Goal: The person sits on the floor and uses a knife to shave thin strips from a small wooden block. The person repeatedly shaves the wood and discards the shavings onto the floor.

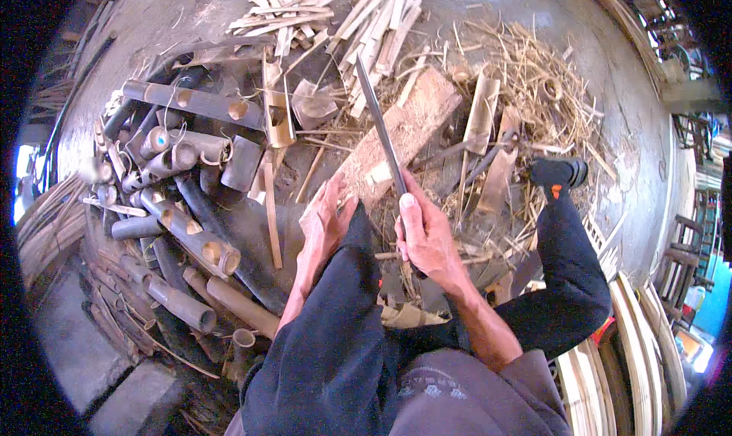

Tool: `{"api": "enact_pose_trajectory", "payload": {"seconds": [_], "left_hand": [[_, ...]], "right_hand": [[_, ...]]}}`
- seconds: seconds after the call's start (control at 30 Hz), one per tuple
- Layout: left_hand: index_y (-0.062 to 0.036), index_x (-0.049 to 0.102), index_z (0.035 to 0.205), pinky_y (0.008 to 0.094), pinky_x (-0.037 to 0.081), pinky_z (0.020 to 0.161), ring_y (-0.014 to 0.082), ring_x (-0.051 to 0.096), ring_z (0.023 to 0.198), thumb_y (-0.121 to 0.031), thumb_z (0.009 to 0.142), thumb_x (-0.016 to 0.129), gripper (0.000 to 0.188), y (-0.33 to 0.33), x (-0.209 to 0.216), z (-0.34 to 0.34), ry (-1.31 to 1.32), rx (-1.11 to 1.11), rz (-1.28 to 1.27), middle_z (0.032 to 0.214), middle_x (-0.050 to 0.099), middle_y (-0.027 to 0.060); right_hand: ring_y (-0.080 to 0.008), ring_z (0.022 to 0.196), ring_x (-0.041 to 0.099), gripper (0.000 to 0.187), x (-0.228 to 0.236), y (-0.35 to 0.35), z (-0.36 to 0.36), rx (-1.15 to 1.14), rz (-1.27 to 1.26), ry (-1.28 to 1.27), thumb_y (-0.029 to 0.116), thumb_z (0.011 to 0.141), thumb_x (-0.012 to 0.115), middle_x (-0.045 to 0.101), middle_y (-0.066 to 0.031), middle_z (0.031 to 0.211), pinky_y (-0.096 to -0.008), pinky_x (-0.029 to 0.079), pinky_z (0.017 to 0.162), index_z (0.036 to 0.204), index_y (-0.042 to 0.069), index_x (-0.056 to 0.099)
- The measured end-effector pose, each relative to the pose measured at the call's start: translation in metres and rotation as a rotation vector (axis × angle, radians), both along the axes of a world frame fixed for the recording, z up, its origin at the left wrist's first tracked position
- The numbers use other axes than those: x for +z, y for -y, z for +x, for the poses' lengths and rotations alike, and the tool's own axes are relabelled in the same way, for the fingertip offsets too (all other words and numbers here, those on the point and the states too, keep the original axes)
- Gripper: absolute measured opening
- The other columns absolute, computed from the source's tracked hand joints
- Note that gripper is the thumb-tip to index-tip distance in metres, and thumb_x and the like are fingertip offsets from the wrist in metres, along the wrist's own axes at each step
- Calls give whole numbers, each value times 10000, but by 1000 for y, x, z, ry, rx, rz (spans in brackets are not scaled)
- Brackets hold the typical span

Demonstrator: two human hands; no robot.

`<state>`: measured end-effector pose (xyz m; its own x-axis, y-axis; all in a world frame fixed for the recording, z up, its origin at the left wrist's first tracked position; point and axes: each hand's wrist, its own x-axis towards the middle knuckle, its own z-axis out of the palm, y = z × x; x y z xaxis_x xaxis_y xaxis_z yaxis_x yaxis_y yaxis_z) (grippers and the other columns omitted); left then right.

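Note:
My right hand [428, 239] is closed round the handle of a long, narrow, dark-bladed knife [373, 108]. Its blade points away from me and crosses over a thick wooden board [427, 104]. The board lies slantwise, its surface rough and chipped. My left hand [329, 216] rests at the near left edge of this board, beside my raised knee, fingers stretched out. I see nothing held in it, though its fingertips are partly hidden. Beside the blade, a small pale patch or piece of wood [378, 174] shows on the board.
Cut bamboo tubes [187, 226] are heaped on the left. Split pale strips [381, 24] lie at the far side, with another pile of short strips [282, 12] beside them. Shavings [537, 74] cover the far right floor. My shoe [560, 173] stands right; long slats [637, 344] lie lower right.

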<state>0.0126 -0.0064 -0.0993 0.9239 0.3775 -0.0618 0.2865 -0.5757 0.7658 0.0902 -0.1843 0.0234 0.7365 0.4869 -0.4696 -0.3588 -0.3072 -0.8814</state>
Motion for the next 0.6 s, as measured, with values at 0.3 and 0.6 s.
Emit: {"api": "enact_pose_trajectory", "payload": {"seconds": [0.3,0.6], "left_hand": [[6,530,1202,355,473,908,261,612,1018,-103,867,617,363,3,59,15,191,138,-193,1088,620,167],[-65,584,1107,418,420,862,315,558,982,-200,789,696,363,48,82,108,408,-439,339,1060,563,116]], "right_hand": [[-359,1056,601,523,-44,16,3,128,-237,-32,375,983,368,606,-277,1089,-393,456,896,1413,77,369],[-200,639,591,550,-78,39,23,102,-125,515,362,867,593,626,-145,750,-373,478,662,1298,36,489]]}}
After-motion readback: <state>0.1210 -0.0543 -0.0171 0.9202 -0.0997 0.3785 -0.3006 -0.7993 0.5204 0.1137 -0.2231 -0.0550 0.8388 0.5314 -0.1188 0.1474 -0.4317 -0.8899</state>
